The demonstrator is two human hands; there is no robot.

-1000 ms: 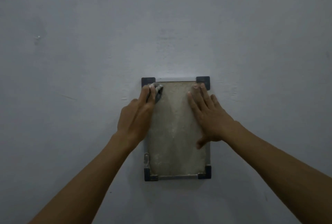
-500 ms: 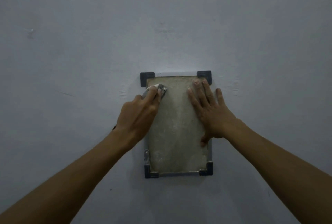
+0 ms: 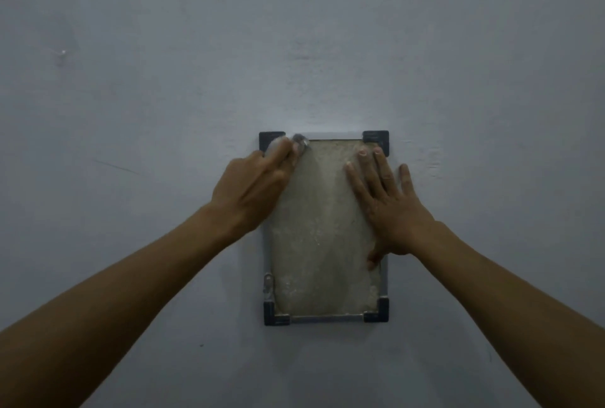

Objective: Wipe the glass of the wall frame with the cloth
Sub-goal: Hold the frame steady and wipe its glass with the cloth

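A small upright wall frame (image 3: 376,317) with dark corner pieces and a thin silver rim hangs on the wall. Its glass (image 3: 322,243) looks dusty and beige. My left hand (image 3: 252,191) holds a small grey-white cloth (image 3: 299,142) under its fingers and presses it against the glass at the top left corner. Only a bit of the cloth shows past the fingertips. My right hand (image 3: 389,207) lies flat on the right side of the glass, fingers spread and pointing up, thumb near the right rim.
A plain grey-blue wall (image 3: 294,47) fills the view around the frame. A small nail or mark (image 3: 63,52) sits high on the left. A small metal clip (image 3: 268,283) sits on the frame's lower left rim.
My left hand slid the cloth down a little, then back up and left into the top left corner. My right hand stayed flat on the glass, its fingers spreading wider.
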